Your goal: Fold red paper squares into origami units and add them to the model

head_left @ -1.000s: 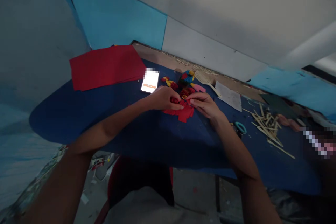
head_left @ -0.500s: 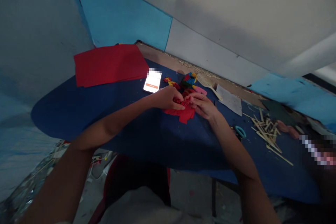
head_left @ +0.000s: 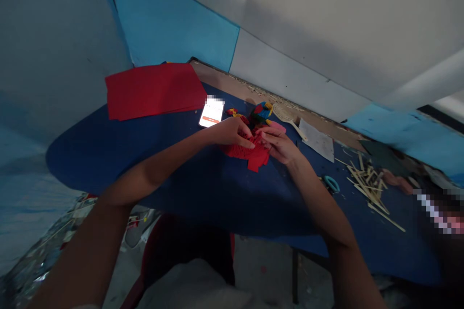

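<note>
Small folded red paper pieces (head_left: 257, 158) lie in a heap on the blue table (head_left: 203, 188), in front of me. My left hand (head_left: 234, 133) bends over the heap from the left, thumb and forefinger curled around some of the pieces. From the right, my right hand (head_left: 278, 145) pinches red paper between thumb and fingers, close to the left fingertips. The exact piece in each grip is too small to make out. Just behind the hands sit a multicoloured folded-paper figure (head_left: 261, 112) and a smaller red and yellow one (head_left: 236, 115).
A lit phone (head_left: 211, 112) and large red sheets (head_left: 155, 91) lie to the left. Rightward are a pale hairbrush-like paddle (head_left: 288, 118), a white paper (head_left: 316, 140), teal-handled scissors (head_left: 331, 184) and a pile of thin wooden sticks (head_left: 369, 183). Walls border the table's back and left.
My left thumb and forefinger have parted slightly over the red pieces. The right fingers have shifted a little. The whole view has moved slightly; other things stay in place.
</note>
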The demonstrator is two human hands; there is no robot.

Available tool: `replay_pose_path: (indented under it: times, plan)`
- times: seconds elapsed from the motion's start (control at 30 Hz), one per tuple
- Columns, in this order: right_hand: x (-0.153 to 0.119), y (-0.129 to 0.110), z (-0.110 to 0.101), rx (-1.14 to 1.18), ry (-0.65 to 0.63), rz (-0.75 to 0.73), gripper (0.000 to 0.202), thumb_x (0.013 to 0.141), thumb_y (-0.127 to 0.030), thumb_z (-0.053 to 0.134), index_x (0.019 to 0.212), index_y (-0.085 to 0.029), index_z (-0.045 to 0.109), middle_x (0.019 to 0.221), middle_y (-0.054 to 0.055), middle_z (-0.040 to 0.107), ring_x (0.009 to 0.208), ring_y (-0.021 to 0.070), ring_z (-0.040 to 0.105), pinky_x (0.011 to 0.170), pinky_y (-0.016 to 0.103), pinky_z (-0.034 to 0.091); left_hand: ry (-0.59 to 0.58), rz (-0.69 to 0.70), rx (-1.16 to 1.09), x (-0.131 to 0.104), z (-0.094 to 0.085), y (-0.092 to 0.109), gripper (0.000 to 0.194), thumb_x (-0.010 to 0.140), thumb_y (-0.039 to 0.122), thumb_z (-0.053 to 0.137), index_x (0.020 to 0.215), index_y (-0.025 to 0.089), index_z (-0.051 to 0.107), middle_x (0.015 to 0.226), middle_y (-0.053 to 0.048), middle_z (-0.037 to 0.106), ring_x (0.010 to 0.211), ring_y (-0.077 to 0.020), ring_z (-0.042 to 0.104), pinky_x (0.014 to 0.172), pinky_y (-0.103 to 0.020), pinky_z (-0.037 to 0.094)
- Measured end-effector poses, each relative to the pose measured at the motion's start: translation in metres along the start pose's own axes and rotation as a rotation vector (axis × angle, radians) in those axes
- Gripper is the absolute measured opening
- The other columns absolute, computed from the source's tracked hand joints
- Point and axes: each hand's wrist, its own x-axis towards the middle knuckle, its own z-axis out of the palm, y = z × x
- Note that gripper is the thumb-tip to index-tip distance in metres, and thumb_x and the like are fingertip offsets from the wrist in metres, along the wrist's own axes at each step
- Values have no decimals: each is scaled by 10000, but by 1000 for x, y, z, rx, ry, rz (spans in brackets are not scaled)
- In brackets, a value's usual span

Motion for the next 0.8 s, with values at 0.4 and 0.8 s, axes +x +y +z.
replay_pose_path:
  times: [0.4, 0.8]
  plan:
    - [1, -1, -2, -30, -10, -11, 248, 526, -297, 813, 729, -204, 704, 636, -29, 672, 516, 38, 560, 490, 139, 427, 17, -12, -41, 1, 0, -4, 323, 680, 401, 630, 553, 114, 556, 506, 51, 324, 499, -55, 246, 484, -240, 161]
    - [-4, -5, 4, -70, 51, 2, 211, 533, -262, 807, 693, -188, 692, 606, -24, 663, 476, 41, 532, 446, 155, 375, -6, -19, -52, 2, 1, 1, 351, 682, 345, 627, 479, 124, 448, 493, 59, 264, 481, -48, 247, 471, -237, 138]
